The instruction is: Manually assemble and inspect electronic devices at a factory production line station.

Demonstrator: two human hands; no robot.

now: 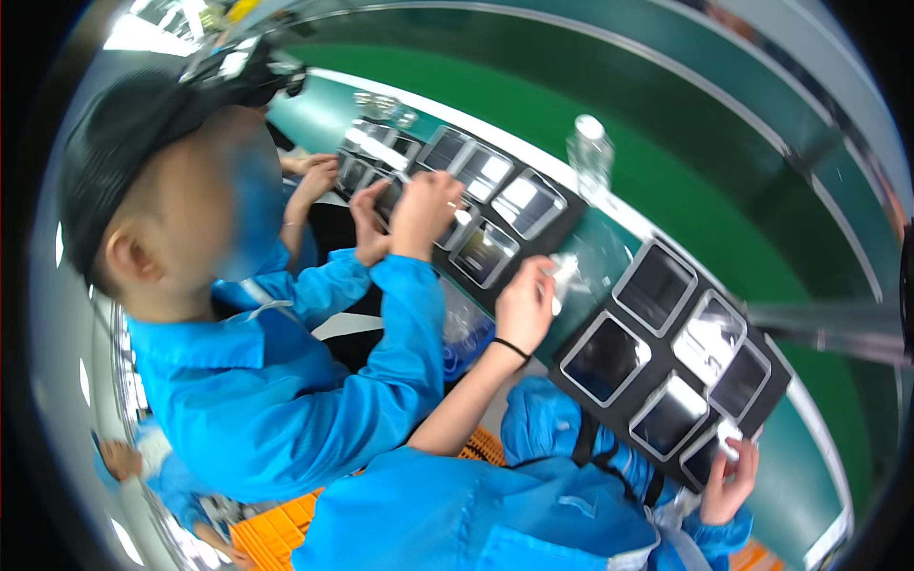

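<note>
Framed screens (606, 358), six: flat, dark, rounded corners, light borders, glare on some; on one black mat (660, 357) upon the green bench (790, 457). Right hand (731, 481), one: fingers pinching a white wad (729, 432) at the lowest screen, partly covering it. Left hand (526, 303), one: fingers bent at crumpled pale wrap (564, 284); grip cannot be told. Clear bottle (591, 160), one, beyond. Co-worker (276, 381), blue-jacketed, close at left, beside further screens, partly hidden.

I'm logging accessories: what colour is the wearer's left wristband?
The wristband is black, clearest in the head view.
</note>
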